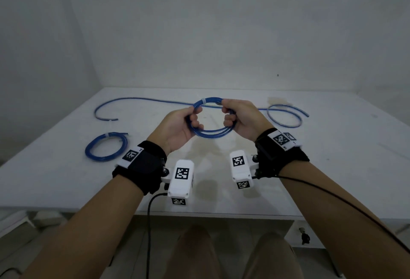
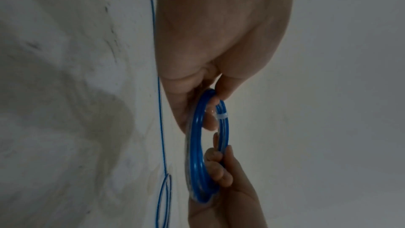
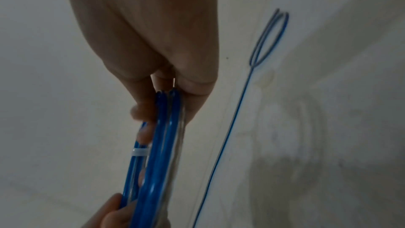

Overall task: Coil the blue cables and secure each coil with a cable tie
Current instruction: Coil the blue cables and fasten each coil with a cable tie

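Both hands hold one blue cable coil (image 1: 210, 133) above the middle of the white table (image 1: 310, 167). My left hand (image 1: 184, 123) grips its left side, my right hand (image 1: 237, 116) grips its right side. A white cable tie (image 1: 203, 101) wraps the coil at its top left; the tie also shows in the left wrist view (image 2: 221, 116) and the right wrist view (image 3: 140, 153). A second tied blue coil (image 1: 106, 147) lies flat at the left. A long uncoiled blue cable (image 1: 155, 100) snakes across the far side of the table, ending in a loop (image 1: 285, 115) at the right.
A pale wall rises just behind the table. Black wires run from the wrist cameras down past the table's front edge (image 1: 199, 213). My knees (image 1: 221, 256) show below that edge. A faint stain (image 1: 206, 147) marks the tabletop under the hands.
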